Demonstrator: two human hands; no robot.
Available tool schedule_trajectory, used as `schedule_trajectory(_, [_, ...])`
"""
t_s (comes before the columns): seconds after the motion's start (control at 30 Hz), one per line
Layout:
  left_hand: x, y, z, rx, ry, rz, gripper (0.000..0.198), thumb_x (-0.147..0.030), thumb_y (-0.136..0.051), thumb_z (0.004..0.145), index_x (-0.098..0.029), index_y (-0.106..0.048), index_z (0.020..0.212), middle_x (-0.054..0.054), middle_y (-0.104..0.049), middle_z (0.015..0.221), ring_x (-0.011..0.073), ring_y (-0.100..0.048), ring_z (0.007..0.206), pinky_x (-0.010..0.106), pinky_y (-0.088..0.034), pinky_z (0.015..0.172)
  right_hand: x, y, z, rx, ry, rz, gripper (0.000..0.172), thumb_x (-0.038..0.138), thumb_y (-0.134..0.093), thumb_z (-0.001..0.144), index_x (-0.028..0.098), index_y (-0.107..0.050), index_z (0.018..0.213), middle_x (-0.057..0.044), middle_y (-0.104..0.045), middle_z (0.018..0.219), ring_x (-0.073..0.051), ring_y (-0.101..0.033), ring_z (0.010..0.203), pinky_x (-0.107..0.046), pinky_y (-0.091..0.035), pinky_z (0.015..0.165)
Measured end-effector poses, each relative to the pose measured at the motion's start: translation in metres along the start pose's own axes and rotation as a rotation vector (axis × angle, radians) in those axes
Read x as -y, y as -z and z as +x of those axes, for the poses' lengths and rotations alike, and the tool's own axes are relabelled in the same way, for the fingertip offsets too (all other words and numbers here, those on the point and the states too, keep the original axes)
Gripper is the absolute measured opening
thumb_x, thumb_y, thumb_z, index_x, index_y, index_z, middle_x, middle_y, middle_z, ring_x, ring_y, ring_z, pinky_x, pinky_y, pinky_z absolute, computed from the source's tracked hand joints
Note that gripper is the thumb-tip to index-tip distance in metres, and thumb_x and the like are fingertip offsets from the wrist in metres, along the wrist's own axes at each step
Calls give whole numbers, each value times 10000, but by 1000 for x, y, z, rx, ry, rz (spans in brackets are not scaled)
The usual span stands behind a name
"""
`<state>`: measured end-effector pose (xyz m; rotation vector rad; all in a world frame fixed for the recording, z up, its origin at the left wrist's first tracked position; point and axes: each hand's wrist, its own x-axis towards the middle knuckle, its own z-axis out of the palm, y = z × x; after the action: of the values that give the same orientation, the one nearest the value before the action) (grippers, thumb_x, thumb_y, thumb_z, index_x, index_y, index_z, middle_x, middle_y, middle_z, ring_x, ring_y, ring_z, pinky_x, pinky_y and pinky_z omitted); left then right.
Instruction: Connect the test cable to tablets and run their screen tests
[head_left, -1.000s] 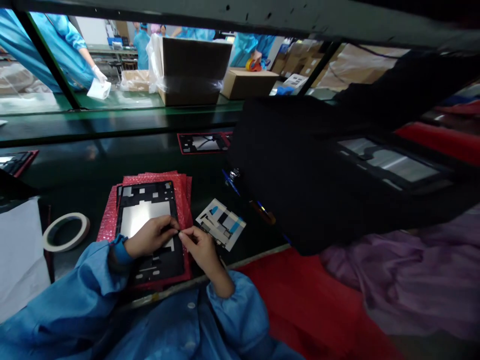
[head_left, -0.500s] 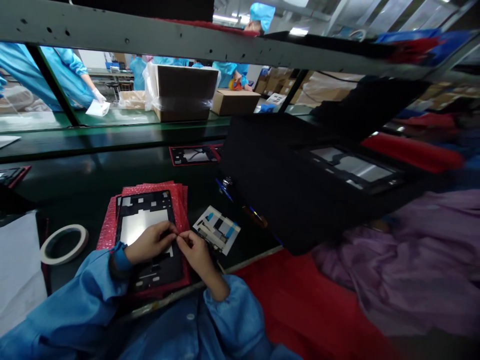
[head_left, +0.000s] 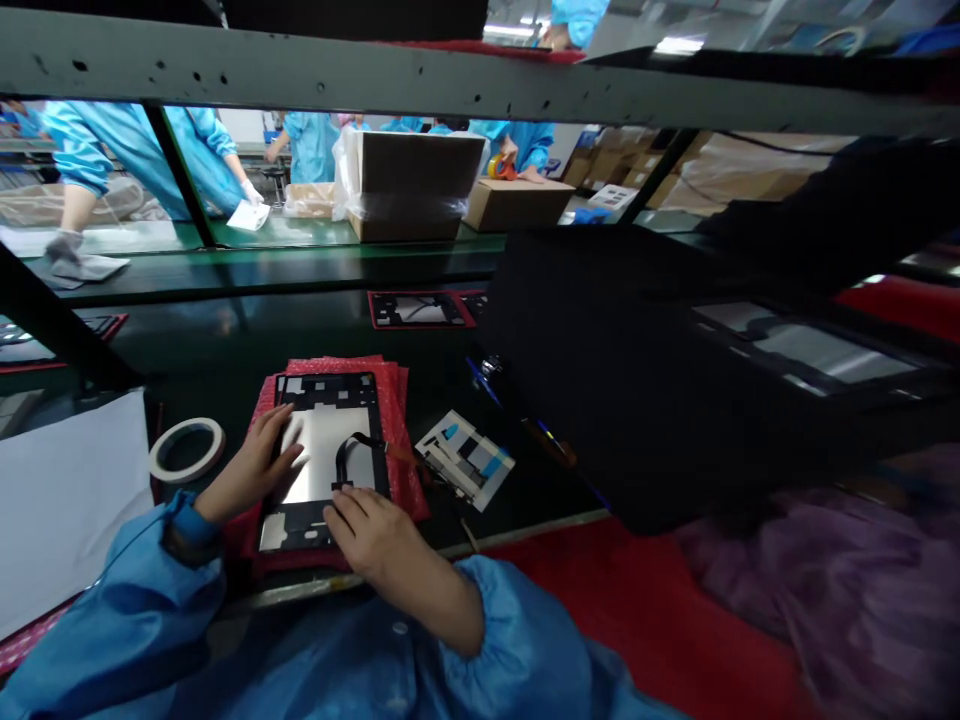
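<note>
A flat tablet screen panel (head_left: 319,430), silver with a black frame, lies on red bubble-wrap sheets (head_left: 396,400) in front of me. My left hand (head_left: 259,465) rests at the panel's left edge, fingers spread and holding nothing. On its lower right part lie the outstretched fingers of my right hand (head_left: 375,530), touching the foot of a black ribbon cable (head_left: 343,462). This cable curves up and over the panel's right edge, where an orange-brown strip continues it. Beside the wrap sits a white card (head_left: 469,460) carrying blue, black and beige strips.
A tape roll (head_left: 187,450) and white sheets (head_left: 71,500) lie to the left. A large black-covered box (head_left: 585,400) stands at the right with another panel (head_left: 810,345) on it. More panels (head_left: 416,310) lie farther back. Workers in blue stand beyond the metal shelf bar (head_left: 420,85).
My hands, pinched together at the panel's right edge before, have come apart. The left has moved to the left edge; the right lies lower, and the ribbon cable now shows. The view has swung left.
</note>
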<state>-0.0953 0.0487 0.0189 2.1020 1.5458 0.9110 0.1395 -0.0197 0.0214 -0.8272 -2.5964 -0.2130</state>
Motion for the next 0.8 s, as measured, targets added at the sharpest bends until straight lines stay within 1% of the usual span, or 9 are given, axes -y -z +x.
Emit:
schedule_trajectory(0.1, [14,-5,-17,-68,149,-176,542,-389,-474,938,-210,-360,1436,152,-519,1434,278,-470,1358,500,-367,1139,-2,-5,-2,-37,-2,1,210,121,-489,946,129,-614,1114,-128,-691,1062,-227,-628,977,-356,-489,824])
schedule_trajectory(0.17, [16,-11,-24,-103,201,-264,550,-394,-448,953,-216,-325,1458,146,-530,1435,262,-481,1353,488,-372,1139,-4,-3,-6,-31,-34,39,224,195,-585,911,143,-607,1128,-107,-687,1002,-226,-619,899,-356,-476,759])
schedule_trajectory(0.27, [16,-16,-28,-133,209,-274,573,-452,-434,956,-195,-339,1460,155,-507,1460,269,-464,1367,489,-341,1160,-8,0,-13,-16,-76,115,410,337,-719,825,148,-592,1167,-95,-679,988,-239,-601,877,-375,-469,734])
schedule_trajectory(0.43, [14,-18,-28,-167,207,-211,535,-490,-350,981,-200,-423,1425,131,-509,1463,259,-447,1380,460,-324,1177,-15,1,-21,-213,-134,255,479,296,-649,883,130,-525,1314,-121,-659,1109,-249,-591,1070,-430,-471,979])
schedule_trajectory(0.53, [12,-18,-28,-75,113,-123,515,-441,-330,995,-200,-422,1440,125,-451,1518,245,-374,1429,477,-273,1198,-21,0,-27,-403,-228,289,423,244,-508,952,149,-505,1364,-130,-654,1114,-241,-605,1101,-439,-469,1038])
schedule_trajectory(0.6, [10,-19,-28,12,33,-3,496,-429,-370,985,-190,-484,1404,127,-411,1549,264,-287,1471,517,-235,1204,-28,1,-33,-549,-416,338,352,271,-457,971,189,-576,1292,-122,-672,1088,-243,-635,1072,-429,-512,990])
schedule_trajectory(0.63, [9,-19,-27,37,9,65,481,-427,-395,976,-185,-526,1371,133,-413,1547,280,-269,1477,545,-230,1197,-33,3,-36,-643,-587,368,322,315,-462,970,196,-618,1225,-120,-685,1061,-250,-650,1048,-427,-530,957])
schedule_trajectory(0.73, [2,-20,-25,16,9,232,427,-402,-422,965,-179,-610,1277,161,-500,1478,322,-356,1434,636,-241,1154,-54,14,-43,-1044,-1203,510,388,483,-505,931,178,-653,1119,-115,-705,1041,-261,-668,1023,-428,-542,930])
schedule_trajectory(0.8, [-5,-19,-24,-10,18,297,399,-370,-421,965,-180,-631,1245,173,-545,1434,349,-401,1403,689,-220,1130,-68,24,-47,-1282,-1394,773,437,515,-545,893,179,-635,1158,-92,-707,1098,-246,-668,1059,-416,-549,936])
